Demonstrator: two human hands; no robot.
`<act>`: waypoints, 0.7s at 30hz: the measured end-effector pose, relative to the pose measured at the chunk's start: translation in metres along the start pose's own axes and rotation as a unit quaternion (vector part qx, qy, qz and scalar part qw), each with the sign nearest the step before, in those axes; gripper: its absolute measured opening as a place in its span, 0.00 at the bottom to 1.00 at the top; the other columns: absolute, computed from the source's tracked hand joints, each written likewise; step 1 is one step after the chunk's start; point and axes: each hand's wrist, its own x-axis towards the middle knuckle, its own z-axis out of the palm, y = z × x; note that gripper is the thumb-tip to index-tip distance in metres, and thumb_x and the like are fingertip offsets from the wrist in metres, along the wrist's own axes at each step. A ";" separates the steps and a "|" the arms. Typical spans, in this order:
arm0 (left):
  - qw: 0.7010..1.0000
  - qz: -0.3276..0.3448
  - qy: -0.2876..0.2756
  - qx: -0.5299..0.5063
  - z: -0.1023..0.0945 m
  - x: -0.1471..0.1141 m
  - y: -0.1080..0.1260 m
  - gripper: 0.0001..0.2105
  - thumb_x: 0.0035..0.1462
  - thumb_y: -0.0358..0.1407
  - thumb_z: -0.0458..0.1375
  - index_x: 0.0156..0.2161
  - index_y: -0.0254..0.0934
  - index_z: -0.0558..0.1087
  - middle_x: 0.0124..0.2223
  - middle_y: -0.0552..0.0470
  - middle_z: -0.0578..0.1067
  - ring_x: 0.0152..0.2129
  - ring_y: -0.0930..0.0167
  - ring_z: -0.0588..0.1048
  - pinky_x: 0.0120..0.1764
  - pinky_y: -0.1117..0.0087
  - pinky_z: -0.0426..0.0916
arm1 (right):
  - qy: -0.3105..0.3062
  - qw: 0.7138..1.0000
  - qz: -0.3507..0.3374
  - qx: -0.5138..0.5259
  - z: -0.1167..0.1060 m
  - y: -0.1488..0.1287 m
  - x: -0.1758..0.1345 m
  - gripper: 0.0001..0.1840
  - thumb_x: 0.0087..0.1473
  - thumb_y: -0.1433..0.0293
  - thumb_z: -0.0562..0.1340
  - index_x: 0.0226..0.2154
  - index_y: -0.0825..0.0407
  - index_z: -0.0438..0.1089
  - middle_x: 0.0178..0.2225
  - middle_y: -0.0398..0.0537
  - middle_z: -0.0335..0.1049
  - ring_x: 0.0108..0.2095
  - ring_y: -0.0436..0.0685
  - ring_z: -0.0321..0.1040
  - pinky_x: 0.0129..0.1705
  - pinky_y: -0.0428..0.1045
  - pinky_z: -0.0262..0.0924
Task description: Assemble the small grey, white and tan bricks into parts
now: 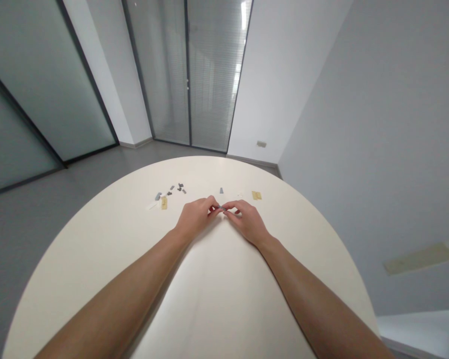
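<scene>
So, frosted panels: upper left of frame, dark frames, down to floor level.
Gray floor: left side, curving round behind the counter.
Counter: round, cream-white, fills lower middle; far edge just below frame center-top band.
White strip: left of center, flat on counter, just beside the yellow label.
Blue-gray piece: left of center, just above the white strip.
Yellow label: left of center, dark marks on it, unreadable.
Dark pieces: loose scatter right of and above the label, small, exact shapes too tiny to tell.
Left hand: center, forearm from lower left; fingers clamped on the small gray part.
Glass door: upper middle, dark frame, blinds in right pane.
Gray wedge piece: center, lying alone above the hands, near them, untouched.
Small gray part: center, pinched between both hands' fingertips; mostly hidden, one part or two cannot tell.
Right hand: right of center, forearm from lower right; fingers closed on the small gray part's right end.
Tan labels: right of center, two, side by side on counter.
Tape strip: lower right, on the gray-white wall.
</scene>
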 end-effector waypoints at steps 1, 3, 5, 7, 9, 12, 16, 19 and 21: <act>1.000 -0.002 0.000 0.000 0.000 0.000 0.000 0.10 0.64 0.44 0.56 0.37 0.40 0.71 0.35 0.54 0.81 0.30 0.70 0.78 0.30 0.72 0.62 | 0.002 1.000 0.004 -0.004 0.000 0.000 0.000 0.08 0.59 0.71 0.64 0.42 0.46 0.75 0.41 0.45 0.77 0.42 0.55 0.72 0.43 0.50 0.68; 1.000 -0.006 0.000 0.001 0.001 0.000 0.000 0.10 0.65 0.44 0.55 0.38 0.40 0.72 0.35 0.54 0.81 0.30 0.70 0.78 0.30 0.72 0.63 | 0.007 1.000 0.008 -0.012 0.000 0.001 0.000 0.08 0.60 0.72 0.63 0.42 0.46 0.75 0.41 0.45 0.77 0.42 0.56 0.72 0.44 0.51 0.67; 1.000 -0.006 -0.001 0.000 0.001 0.001 -0.001 0.09 0.66 0.43 0.54 0.39 0.40 0.72 0.36 0.54 0.81 0.30 0.70 0.78 0.30 0.72 0.63 | 0.009 1.000 0.011 -0.018 0.000 0.002 0.001 0.09 0.60 0.71 0.63 0.43 0.46 0.75 0.41 0.45 0.77 0.42 0.56 0.72 0.44 0.51 0.67; 1.000 -0.006 -0.002 -0.002 0.002 0.001 -0.002 0.09 0.66 0.41 0.53 0.40 0.41 0.72 0.37 0.54 0.82 0.31 0.70 0.78 0.31 0.72 0.63 | 0.009 1.000 0.013 -0.022 0.000 0.003 0.001 0.09 0.60 0.71 0.63 0.44 0.46 0.75 0.42 0.46 0.77 0.42 0.56 0.72 0.44 0.52 0.67; 1.000 -0.009 -0.004 -0.003 0.002 0.001 -0.002 0.08 0.67 0.41 0.53 0.41 0.41 0.72 0.38 0.54 0.82 0.31 0.69 0.79 0.31 0.72 0.64 | 0.012 1.000 0.015 -0.025 0.000 0.003 0.001 0.10 0.61 0.71 0.62 0.45 0.46 0.75 0.42 0.46 0.77 0.42 0.56 0.72 0.45 0.52 0.67; 1.000 -0.013 -0.013 -0.001 0.001 0.001 -0.002 0.08 0.67 0.40 0.53 0.41 0.42 0.73 0.38 0.54 0.82 0.32 0.69 0.79 0.31 0.72 0.64 | 0.019 0.999 0.012 -0.029 0.000 0.004 0.001 0.10 0.62 0.71 0.61 0.45 0.47 0.75 0.43 0.47 0.77 0.43 0.56 0.72 0.46 0.53 0.67; 1.000 -0.011 -0.020 -0.003 0.002 0.000 -0.002 0.06 0.66 0.38 0.54 0.42 0.43 0.73 0.39 0.54 0.82 0.33 0.69 0.79 0.32 0.71 0.65 | 0.023 0.999 0.008 -0.034 0.000 0.004 0.001 0.10 0.62 0.71 0.61 0.45 0.46 0.75 0.43 0.47 0.78 0.43 0.57 0.72 0.46 0.53 0.67; 1.000 -0.008 -0.019 -0.008 0.002 0.000 -0.002 0.06 0.65 0.37 0.54 0.42 0.43 0.73 0.39 0.55 0.82 0.34 0.69 0.79 0.33 0.71 0.65 | 0.024 0.999 0.012 -0.034 0.000 0.004 0.001 0.10 0.62 0.71 0.61 0.44 0.46 0.75 0.42 0.47 0.78 0.43 0.57 0.72 0.46 0.53 0.67; 1.000 -0.006 -0.019 -0.010 0.002 -0.001 -0.002 0.06 0.65 0.37 0.54 0.42 0.43 0.73 0.40 0.56 0.82 0.34 0.69 0.79 0.33 0.71 0.65 | 0.023 0.999 0.015 -0.034 -0.001 0.003 0.001 0.10 0.62 0.71 0.60 0.44 0.46 0.75 0.42 0.47 0.78 0.42 0.57 0.72 0.46 0.53 0.67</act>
